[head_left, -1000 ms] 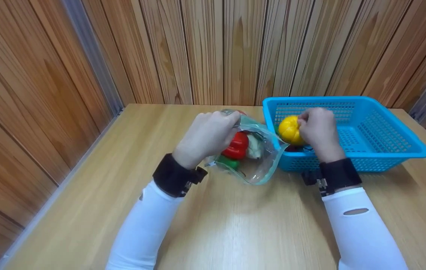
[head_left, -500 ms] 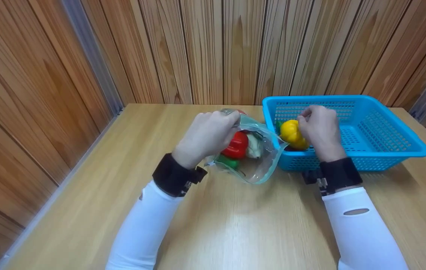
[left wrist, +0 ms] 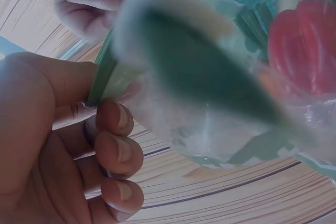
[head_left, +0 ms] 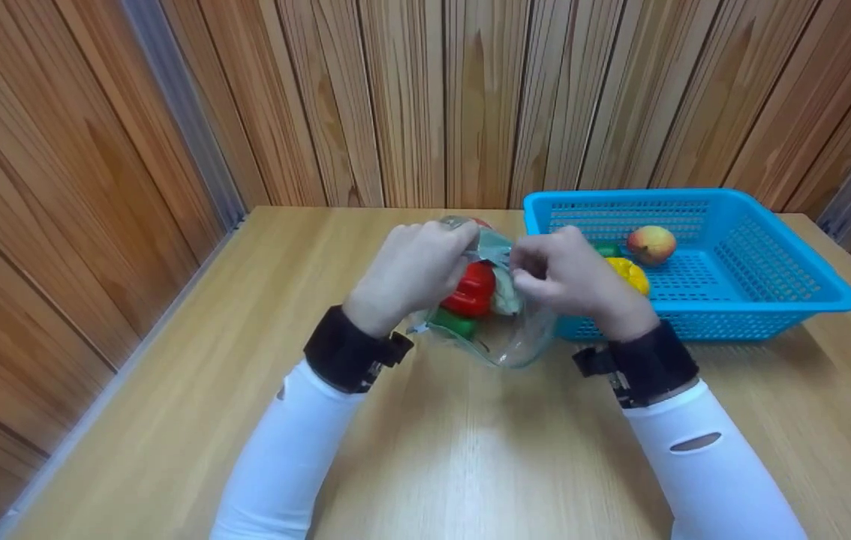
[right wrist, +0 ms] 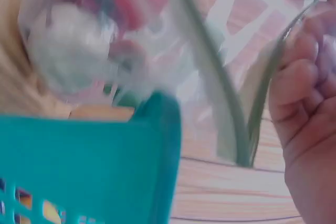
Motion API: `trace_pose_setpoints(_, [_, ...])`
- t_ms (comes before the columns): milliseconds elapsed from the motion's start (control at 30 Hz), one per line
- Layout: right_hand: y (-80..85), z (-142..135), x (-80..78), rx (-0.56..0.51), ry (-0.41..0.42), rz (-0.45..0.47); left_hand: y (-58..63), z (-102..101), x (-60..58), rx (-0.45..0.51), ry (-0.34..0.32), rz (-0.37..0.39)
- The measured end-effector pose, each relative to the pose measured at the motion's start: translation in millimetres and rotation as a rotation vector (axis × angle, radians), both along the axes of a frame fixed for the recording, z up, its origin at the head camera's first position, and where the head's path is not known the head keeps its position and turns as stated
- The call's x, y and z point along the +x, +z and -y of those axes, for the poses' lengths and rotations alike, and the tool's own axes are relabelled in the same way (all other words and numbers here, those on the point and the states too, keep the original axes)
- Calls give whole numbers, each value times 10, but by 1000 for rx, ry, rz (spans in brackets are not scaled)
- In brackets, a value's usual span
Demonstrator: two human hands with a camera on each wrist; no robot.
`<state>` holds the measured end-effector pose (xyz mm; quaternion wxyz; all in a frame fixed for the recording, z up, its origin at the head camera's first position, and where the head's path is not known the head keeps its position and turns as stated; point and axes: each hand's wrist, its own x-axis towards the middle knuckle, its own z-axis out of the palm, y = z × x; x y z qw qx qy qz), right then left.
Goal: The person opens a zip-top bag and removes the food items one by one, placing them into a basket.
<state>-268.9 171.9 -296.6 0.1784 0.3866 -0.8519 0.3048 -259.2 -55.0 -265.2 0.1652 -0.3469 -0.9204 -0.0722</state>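
My left hand (head_left: pixel 410 270) pinches the green-edged rim of a clear plastic bag (head_left: pixel 504 349). In the left wrist view the thumb and fingers grip that strip. Inside the bag are a red bell pepper (head_left: pixel 472 291), a green vegetable (head_left: pixel 454 324) and a pale whitish vegetable (head_left: pixel 506 292). My right hand (head_left: pixel 575 274) is at the opposite part of the bag's opening, fingers curled on the rim. Its fingertips are partly hidden. A yellow bell pepper (head_left: pixel 629 276) lies in the blue basket (head_left: pixel 771 308), just behind my right hand and partly covered by it.
A red-and-yellow mango (head_left: pixel 651 245) and a green vegetable (head_left: pixel 606 250) also lie in the basket. Its left wall stands close beside the bag. The wooden table (head_left: pixel 455 465) meets a plank wall (head_left: pixel 410 105) at the back.
My right hand has let go of the yellow pepper and moved left from the basket to the bag's opening. The mango has come into sight. My left hand stays put.
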Motion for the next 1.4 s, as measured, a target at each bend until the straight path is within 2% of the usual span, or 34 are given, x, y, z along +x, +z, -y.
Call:
trace_pose_setpoints(100, [10, 53, 26, 33, 107, 91, 0, -2, 0, -3, 1, -2])
trace_pose_setpoints(200, [10, 102, 44, 145, 142, 259, -1, -10, -1, -4, -4, -7])
trace_pose_setpoints(267, [-12, 154, 50, 227, 103, 382, -6, -19, -2, -7, -7, -15])
trace_pose_setpoints(367, [-85, 268, 62, 306, -27, 476, -22, -28, -9, -13, -17, -37])
trace_pose_setpoints(500, [-230, 449, 79, 397, -232, 427, -26, -26, -11, -20, -18, -59])
trace_pose_setpoints(600, [-379, 535, 46, 492, -308, 347, -9, -13, -7, -18, -6, -42])
trace_pose_setpoints(667, [-489, 542, -4, 532, -317, 305, -1, -5, -4, -12, -1, -23])
trace_pose_setpoints(833, [-683, 481, -114, 532, -312, 235, 4, -14, -1, -10, 0, -10])
trace_pose_setpoints(933, [-701, 466, -129, 522, -322, 235, 3, -31, -1, -19, -3, -22])
trace_pose_setpoints(1100, [-692, 470, -135, 492, -332, 284, -1, -40, -1, -29, -10, -36])
trace_pose_setpoints(1200, [-695, 474, -123, 486, -309, 309, -5, -34, -2, -27, -12, -33])
trace_pose_setpoints(1400, [-719, 459, -86, 517, -273, 293, -5, -25, 2, -37, -9, -24])
